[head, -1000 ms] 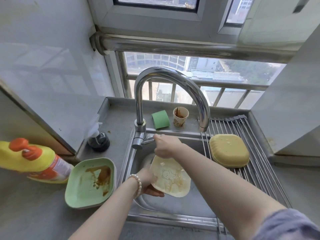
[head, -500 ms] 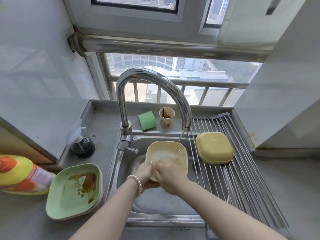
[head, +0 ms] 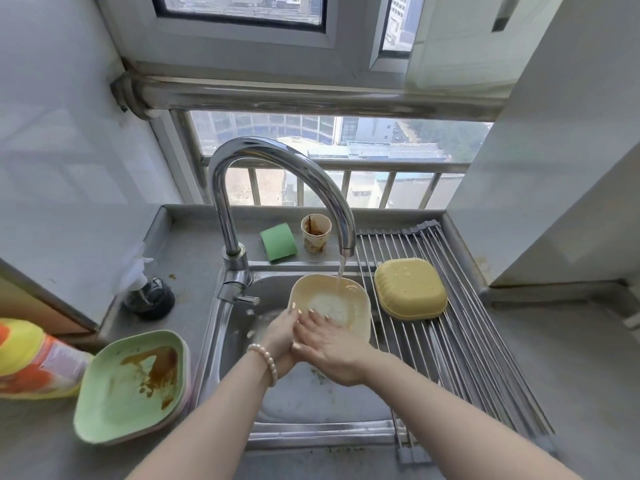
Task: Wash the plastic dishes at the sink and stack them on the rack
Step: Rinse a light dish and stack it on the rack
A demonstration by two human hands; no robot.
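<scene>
Under the tap's stream at frame centre, my left hand [head: 282,336] grips the cream dish [head: 332,306] by its near edge; my right hand [head: 329,344] lies flat inside it, rack [head: 467,334] rightward.

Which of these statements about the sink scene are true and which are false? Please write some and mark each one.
1. Water runs from the faucet into the cream plate. True.
2. The yellow dish lies upside down on the drying rack. True.
3. The green plate on the counter is clean. False: it carries brown sauce stains.
4. The right hand rests with straight fingers on the cream plate's inside, and the left hand holds its near edge. True.
5. The paper cup stands on the drying rack. False: it stands on the ledge behind the sink, beside the green sponge.
</scene>
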